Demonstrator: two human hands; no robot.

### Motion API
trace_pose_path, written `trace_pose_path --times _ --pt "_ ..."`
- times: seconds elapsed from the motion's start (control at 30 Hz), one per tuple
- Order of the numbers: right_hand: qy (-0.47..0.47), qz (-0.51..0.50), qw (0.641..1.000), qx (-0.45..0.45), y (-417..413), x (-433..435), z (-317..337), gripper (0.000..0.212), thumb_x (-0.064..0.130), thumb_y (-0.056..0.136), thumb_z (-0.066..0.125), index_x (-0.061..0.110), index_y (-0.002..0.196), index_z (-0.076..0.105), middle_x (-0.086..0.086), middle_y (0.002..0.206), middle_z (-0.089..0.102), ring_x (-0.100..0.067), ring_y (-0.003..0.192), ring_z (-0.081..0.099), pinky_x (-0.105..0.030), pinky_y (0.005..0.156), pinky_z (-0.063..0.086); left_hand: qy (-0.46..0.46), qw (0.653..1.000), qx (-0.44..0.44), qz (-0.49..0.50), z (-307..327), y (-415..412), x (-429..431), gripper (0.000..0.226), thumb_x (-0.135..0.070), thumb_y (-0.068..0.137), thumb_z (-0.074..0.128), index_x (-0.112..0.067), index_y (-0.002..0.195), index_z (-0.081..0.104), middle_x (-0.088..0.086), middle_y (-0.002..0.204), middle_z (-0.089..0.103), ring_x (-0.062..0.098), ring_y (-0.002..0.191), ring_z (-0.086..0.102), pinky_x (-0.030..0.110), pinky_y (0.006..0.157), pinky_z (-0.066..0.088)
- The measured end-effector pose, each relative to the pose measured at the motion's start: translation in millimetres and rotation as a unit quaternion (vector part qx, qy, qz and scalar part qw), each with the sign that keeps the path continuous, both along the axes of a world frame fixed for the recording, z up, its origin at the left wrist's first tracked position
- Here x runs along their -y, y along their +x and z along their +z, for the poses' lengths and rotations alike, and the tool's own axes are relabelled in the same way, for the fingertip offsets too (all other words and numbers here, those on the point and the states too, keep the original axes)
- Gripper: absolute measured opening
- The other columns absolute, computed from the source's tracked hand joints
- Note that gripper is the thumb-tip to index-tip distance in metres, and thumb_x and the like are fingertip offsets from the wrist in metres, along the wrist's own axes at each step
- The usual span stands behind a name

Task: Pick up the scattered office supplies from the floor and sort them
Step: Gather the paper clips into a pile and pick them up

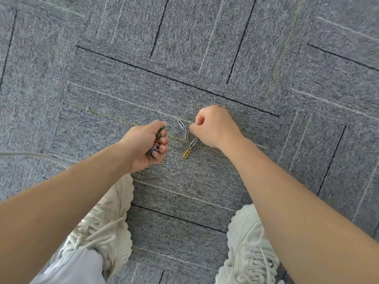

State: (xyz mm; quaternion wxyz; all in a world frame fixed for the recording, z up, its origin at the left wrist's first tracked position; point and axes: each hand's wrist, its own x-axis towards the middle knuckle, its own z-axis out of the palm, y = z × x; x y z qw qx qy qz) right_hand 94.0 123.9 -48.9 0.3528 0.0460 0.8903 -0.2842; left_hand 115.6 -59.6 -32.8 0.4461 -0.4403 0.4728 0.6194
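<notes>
My left hand (146, 146) is closed around a bunch of coloured paper clips (156, 141); green, yellow, red and blue ones show between the fingers. My right hand (213, 126) is curled, its thumb and forefinger pinching at a small pale clip (188, 126) on the carpet. Between the hands lie loose clips: a white one (181, 125), a grey one (186, 134), a blue-white one (193, 143) and a yellow one (187, 153). One small silver clip (163, 162) lies just below my left hand.
The floor is grey carpet tile (184, 58) with black and pale lines. My two pale sneakers (106, 218) (246, 247) stand close below the clips. A grey cable (32, 155) crosses the carpet at the left edge.
</notes>
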Motion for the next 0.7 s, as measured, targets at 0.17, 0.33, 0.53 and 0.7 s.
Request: trace_pose_path --times 0.17,0.33,0.53,0.7 --pt "-0.455 -0.427 0.752 0.211 38.8 -22.8 5.5 0.022 -0.004 0.077 0.044 0.014 0.066 0.037 0.000 0.067 0.043 -0.013 0.058 0.038 -0.023 0.051 0.035 0.003 1.000 -0.008 -0.010 -0.3 0.7 3.6 0.034 -0.028 0.100 0.051 -0.020 0.067 0.044 -0.003 0.060 0.042 0.010 0.048 0.036 0.017 0.038 0.023" --pt "-0.599 -0.552 0.523 0.250 63.8 -24.5 9.1 0.022 0.000 0.071 0.032 0.010 0.078 0.050 -0.007 0.069 0.046 -0.017 0.057 0.043 -0.024 0.049 0.038 -0.003 1.000 -0.007 -0.014 -0.8 1.4 4.1 0.033 -0.029 0.100 0.051 -0.020 0.068 0.044 -0.003 0.059 0.042 0.010 0.048 0.037 0.017 0.038 0.024" --pt "-0.257 -0.292 0.920 0.057 41.3 -23.2 12.0 0.015 0.024 0.097 0.058 0.015 0.091 0.067 0.007 0.052 0.043 -0.009 0.045 0.033 -0.021 0.045 0.032 -0.010 1.000 -0.009 -0.018 -1.2 1.7 4.4 0.032 -0.029 0.100 0.051 -0.020 0.069 0.046 -0.003 0.060 0.045 0.010 0.049 0.038 0.017 0.038 0.025" --pt "0.015 0.027 0.995 -0.097 20.9 -3.4 -0.4 0.015 0.038 0.092 0.066 0.023 0.093 0.064 0.012 0.059 0.053 -0.004 0.048 0.046 -0.026 0.065 0.052 -0.011 1.000 -0.008 -0.020 -0.5 1.6 3.0 0.033 -0.029 0.100 0.050 -0.020 0.069 0.045 -0.003 0.060 0.044 0.010 0.049 0.038 0.017 0.037 0.025"
